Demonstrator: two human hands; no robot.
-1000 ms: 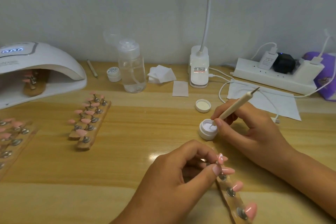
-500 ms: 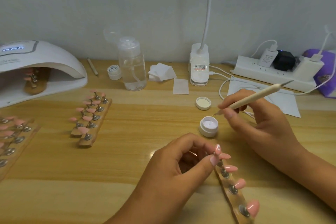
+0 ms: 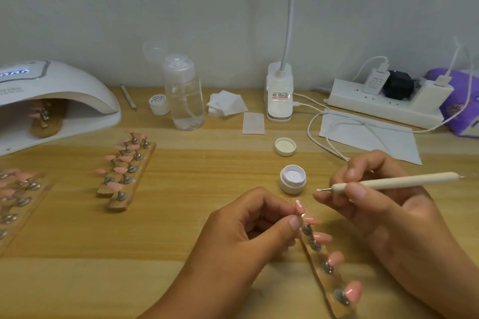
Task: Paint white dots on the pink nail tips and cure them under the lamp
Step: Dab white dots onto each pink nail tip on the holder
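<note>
My left hand [image 3: 243,235] pinches the top pink nail tip [image 3: 377,206] of a wooden strip holder [image 3: 327,280] that lies near the table's front edge; white marks show on that tip. My right hand [image 3: 383,204] grips a cream dotting pen [image 3: 394,182], its white-loaded point hanging just right of the pinched tip. An open white paint jar [image 3: 293,179] stands just behind my hands, with its lid [image 3: 285,146] farther back. The curing lamp [image 3: 51,101] at far left shelters another nail holder [image 3: 45,119].
More strips of pink tips [image 3: 127,171] lie left of centre, and others [image 3: 18,197] at the left edge. At the back stand a clear pump bottle [image 3: 184,93], a small jar [image 3: 158,104], wipes [image 3: 226,106], a desk-lamp base [image 3: 280,93], a power strip [image 3: 383,103] with cables and paper [image 3: 368,134].
My right hand lifted the pen's tip out of the paint jar and swung it down beside the nail tip my left hand pinches. The left hand and strip stayed put.
</note>
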